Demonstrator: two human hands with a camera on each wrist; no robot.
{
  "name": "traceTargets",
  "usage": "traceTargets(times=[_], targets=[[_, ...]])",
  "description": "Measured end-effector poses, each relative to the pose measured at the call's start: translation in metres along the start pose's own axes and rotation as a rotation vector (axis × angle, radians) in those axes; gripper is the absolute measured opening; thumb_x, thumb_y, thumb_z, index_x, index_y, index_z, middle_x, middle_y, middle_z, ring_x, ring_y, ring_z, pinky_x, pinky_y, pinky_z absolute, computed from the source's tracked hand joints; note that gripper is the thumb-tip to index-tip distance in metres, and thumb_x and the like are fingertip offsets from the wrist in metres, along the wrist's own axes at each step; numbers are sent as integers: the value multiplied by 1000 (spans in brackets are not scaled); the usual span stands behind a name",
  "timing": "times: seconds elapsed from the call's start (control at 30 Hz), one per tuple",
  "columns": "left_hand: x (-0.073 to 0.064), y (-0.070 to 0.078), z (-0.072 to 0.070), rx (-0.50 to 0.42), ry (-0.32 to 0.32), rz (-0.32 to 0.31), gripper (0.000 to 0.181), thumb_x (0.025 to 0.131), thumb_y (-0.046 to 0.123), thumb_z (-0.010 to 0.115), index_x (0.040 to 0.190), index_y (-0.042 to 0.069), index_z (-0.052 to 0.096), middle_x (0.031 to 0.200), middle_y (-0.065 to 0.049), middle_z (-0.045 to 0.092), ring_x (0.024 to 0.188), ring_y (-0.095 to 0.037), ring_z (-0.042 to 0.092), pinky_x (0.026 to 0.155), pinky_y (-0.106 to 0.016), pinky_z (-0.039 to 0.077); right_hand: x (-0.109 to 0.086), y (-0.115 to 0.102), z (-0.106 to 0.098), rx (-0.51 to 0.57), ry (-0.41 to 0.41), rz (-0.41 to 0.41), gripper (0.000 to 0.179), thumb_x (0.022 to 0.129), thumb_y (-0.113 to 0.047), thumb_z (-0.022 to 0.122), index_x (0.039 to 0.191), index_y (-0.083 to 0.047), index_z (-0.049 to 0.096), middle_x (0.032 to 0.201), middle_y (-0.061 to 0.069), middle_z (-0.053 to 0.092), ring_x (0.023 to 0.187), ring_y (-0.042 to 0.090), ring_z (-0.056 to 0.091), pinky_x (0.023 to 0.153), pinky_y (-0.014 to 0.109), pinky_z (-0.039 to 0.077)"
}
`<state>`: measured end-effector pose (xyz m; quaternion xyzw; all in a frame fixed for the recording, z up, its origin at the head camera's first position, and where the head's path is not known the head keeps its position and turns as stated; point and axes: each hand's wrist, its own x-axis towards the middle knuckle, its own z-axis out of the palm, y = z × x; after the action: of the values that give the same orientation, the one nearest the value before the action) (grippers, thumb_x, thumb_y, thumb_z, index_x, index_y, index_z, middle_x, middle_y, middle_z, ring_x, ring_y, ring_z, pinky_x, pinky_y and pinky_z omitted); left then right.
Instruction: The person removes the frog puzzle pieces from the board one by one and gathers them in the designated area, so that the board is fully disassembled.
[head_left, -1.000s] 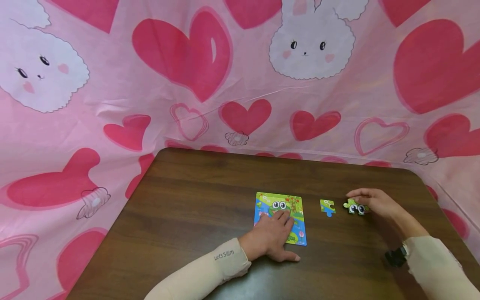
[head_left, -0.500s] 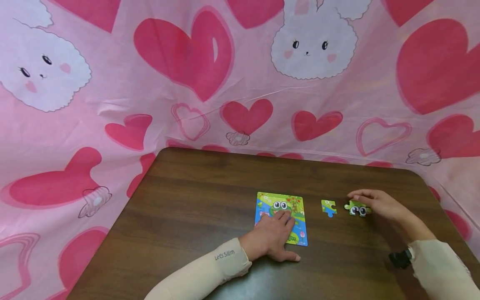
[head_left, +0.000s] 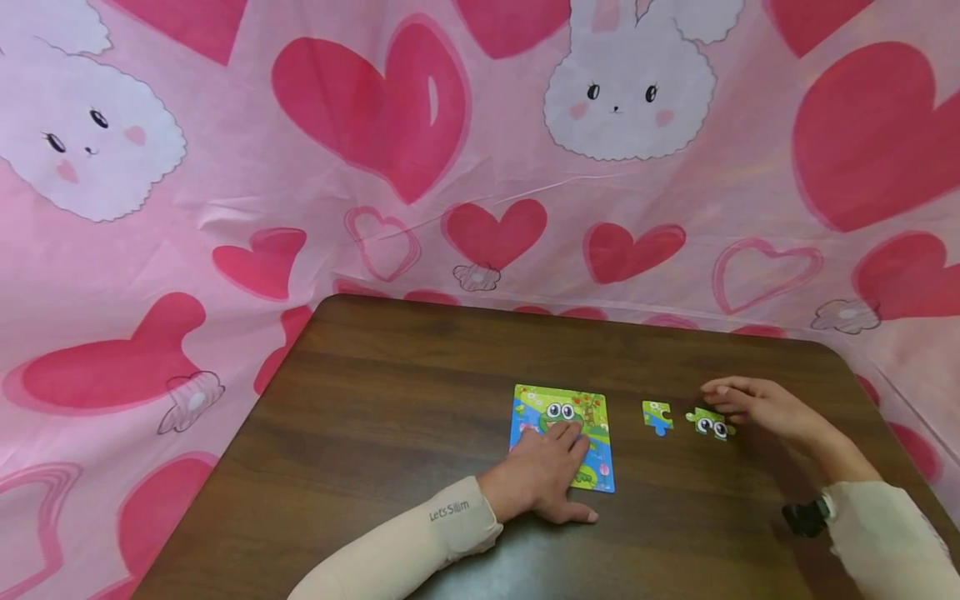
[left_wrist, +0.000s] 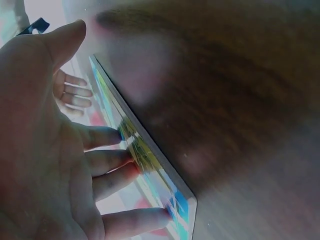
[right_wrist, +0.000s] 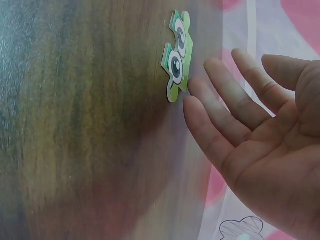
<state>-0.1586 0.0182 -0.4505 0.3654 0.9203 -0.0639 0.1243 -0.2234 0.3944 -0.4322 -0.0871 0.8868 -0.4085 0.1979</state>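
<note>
My left hand [head_left: 546, 477] lies over a square frog picture puzzle [head_left: 597, 442], covering its lower left part. In the left wrist view its straight fingertips rest on the puzzle's [left_wrist: 150, 167] face. To the right, a jigsaw piece [head_left: 711, 426] printed with two big eyes on green lies face up on the table. My right hand [head_left: 776, 414] is just beside that piece, fingers relaxed and holding nothing. The right wrist view has the fingertips right next to the eye piece [right_wrist: 179, 57], with the palm and thumb apart from it.
A second jigsaw piece [head_left: 656, 417], green, yellow and blue, lies between the frog puzzle and the eye piece. The brown wooden table [head_left: 390, 400] is bounded at the back by a pink heart-and-bunny cloth [head_left: 510, 167].
My right hand has drawn slightly right, off the eye piece, which now lies turned a little clockwise and shows more of itself. The left hand stays on the frog puzzle.
</note>
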Motion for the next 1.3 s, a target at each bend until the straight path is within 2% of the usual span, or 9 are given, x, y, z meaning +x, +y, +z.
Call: traceTargets(times=[0.17,0.33,0.4,0.5,0.63,0.77,1.03,1.3], targets=[[0,0,0,16,-5,3,102,83,89,42,160,25,27,168,4,23,154,-14,26,107,-48,47,0,4,-3,21,20,-18,47,111,-24,39,137,13,49,124,28,67,98,-2,68,79,24,57],[1,2,1,39,-1,0,101,83,89,41,160,25,28,168,4,24,154,-14,26,106,-49,48,-5,9,-6,81,57,-36,47,111,-26,42,134,14,50,115,3,74,97,-1,69,80,23,58],[1,3,1,48,8,6,101,83,89,41,160,24,29,168,4,25,153,-14,27,105,-48,48,-9,10,-6,120,75,-36,45,110,-27,43,134,10,53,110,-9,75,97,-1,70,79,22,58],[3,4,0,61,21,14,99,83,89,40,158,25,31,166,5,28,151,-13,29,102,-47,50,-15,12,-6,230,100,-62,35,110,-25,43,130,-2,61,108,-16,74,97,0,71,79,21,58],[3,4,-2,54,21,3,97,82,90,41,155,27,34,164,6,30,148,-12,32,100,-47,51,-13,13,0,472,82,-156,31,111,-17,40,123,-20,68,110,-14,75,99,4,73,80,22,59],[1,2,0,39,21,-10,98,81,90,42,155,26,34,164,5,31,148,-12,32,101,-48,50,-5,8,8,647,36,-197,36,111,-13,37,121,-26,69,112,-12,75,100,6,73,80,25,60],[1,1,2,61,27,-4,99,83,89,39,158,25,31,166,4,28,150,-13,30,101,-46,51,3,-10,22,766,21,-150,32,111,-19,38,118,-26,68,109,-8,75,99,11,73,83,27,60],[2,3,4,79,63,1,96,84,89,40,153,22,38,161,3,36,144,-13,38,94,-46,55,13,-27,37,704,15,-135,28,111,-22,40,125,-20,64,112,-10,73,103,8,71,85,27,59]])
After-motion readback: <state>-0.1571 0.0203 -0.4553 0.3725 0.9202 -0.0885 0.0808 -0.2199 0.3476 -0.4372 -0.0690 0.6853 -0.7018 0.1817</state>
